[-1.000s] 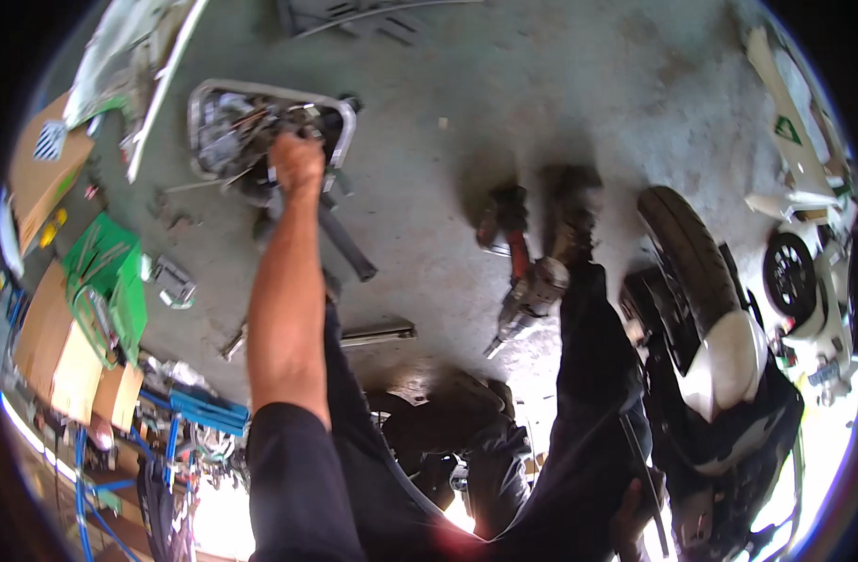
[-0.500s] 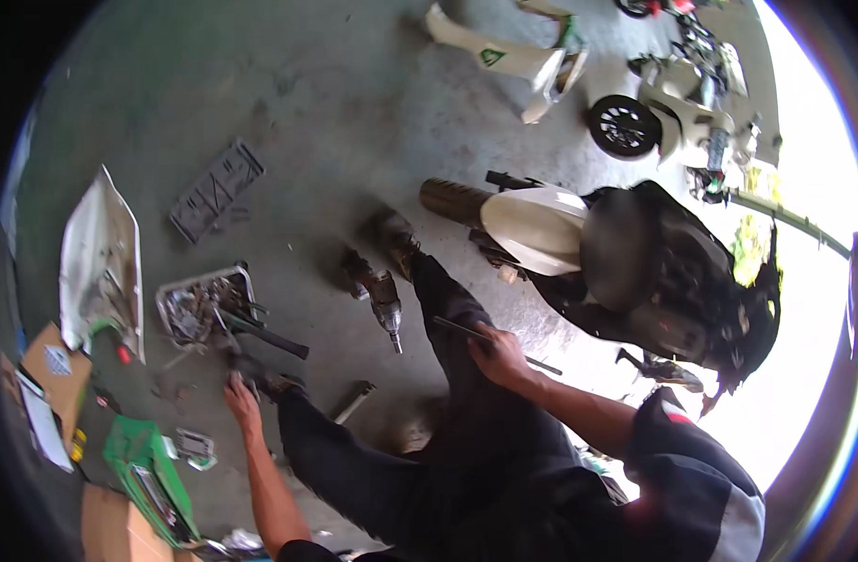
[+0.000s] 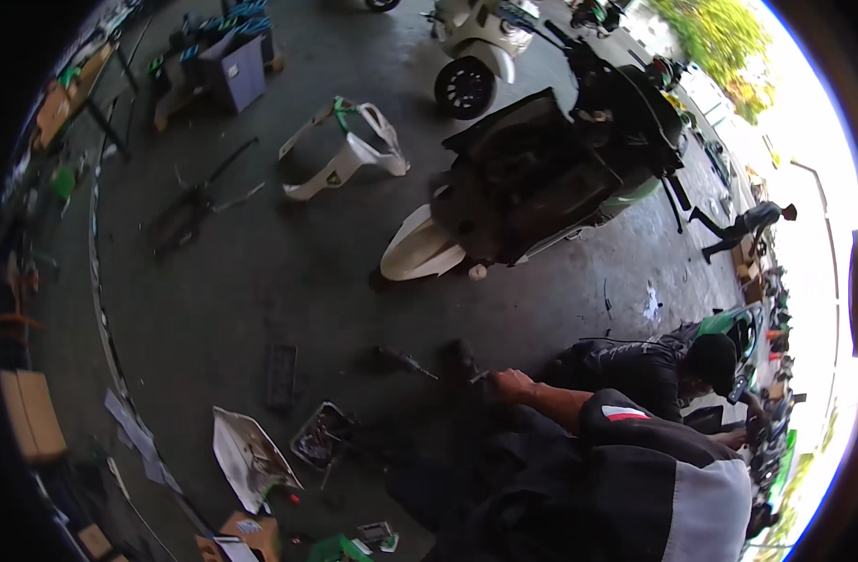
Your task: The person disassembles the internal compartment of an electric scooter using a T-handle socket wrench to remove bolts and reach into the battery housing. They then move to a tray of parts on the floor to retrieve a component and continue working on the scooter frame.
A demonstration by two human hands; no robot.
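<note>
My right hand (image 3: 511, 382) is closed on a thin grey rod (image 3: 479, 377) beside my dark-clad leg. A power tool (image 3: 405, 363) lies on the concrete floor left of it. A metal tray of loose parts (image 3: 321, 433) lies farther left, beside a white body panel (image 3: 246, 450) and a dark rectangular plastic piece (image 3: 281, 375). Above my hand stands a partly stripped scooter (image 3: 541, 178) with a white front fender (image 3: 419, 248). My left hand does not show.
A crouching co-worker (image 3: 635, 365) in dark clothes is just right of me. Another person (image 3: 752, 220) walks farther right. A white frame panel (image 3: 344, 155), another scooter (image 3: 476, 37), a grey bin (image 3: 232, 70) and cardboard boxes (image 3: 31, 412) surround the area.
The view has swung up and right, bringing the co-worker and walker into sight. My left hand was at the tray, pulled back, and has left view. My right hand has come forward with the rod.
</note>
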